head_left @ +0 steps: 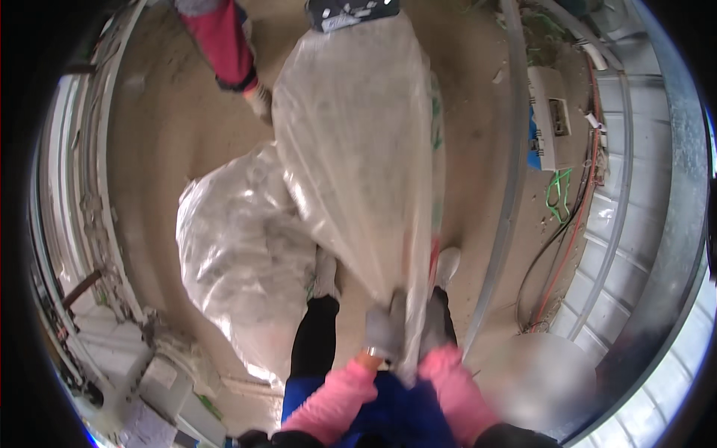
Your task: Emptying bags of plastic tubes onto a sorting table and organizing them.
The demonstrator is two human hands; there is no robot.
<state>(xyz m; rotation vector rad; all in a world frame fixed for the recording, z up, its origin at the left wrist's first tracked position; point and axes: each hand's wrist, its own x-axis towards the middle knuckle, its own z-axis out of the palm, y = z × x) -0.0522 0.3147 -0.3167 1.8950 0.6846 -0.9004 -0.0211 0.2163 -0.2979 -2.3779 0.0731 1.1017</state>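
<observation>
A large, full, translucent plastic bag (351, 127) stretches from the top of the view down to me, its end gathered narrow. My left hand (383, 332), in a grey glove, is closed on that gathered plastic. Just to its right my right hand (435, 328), also gloved, is closed on the same bag's end; a loose strip of film hangs between the two. The fingers are partly hidden by the plastic. Left of this bag, in front of my left leg, a second stuffed clear plastic bag (246, 254) rests on the ground, touching the first.
At the upper left, another person's gloved hand (259, 102) and red sleeve (219, 41) reach beside the big bag. A black object with white marks (351, 13) is at its far end. Along the right lie a metal rail (510, 201), a pale box (550, 116) and cables (571, 254).
</observation>
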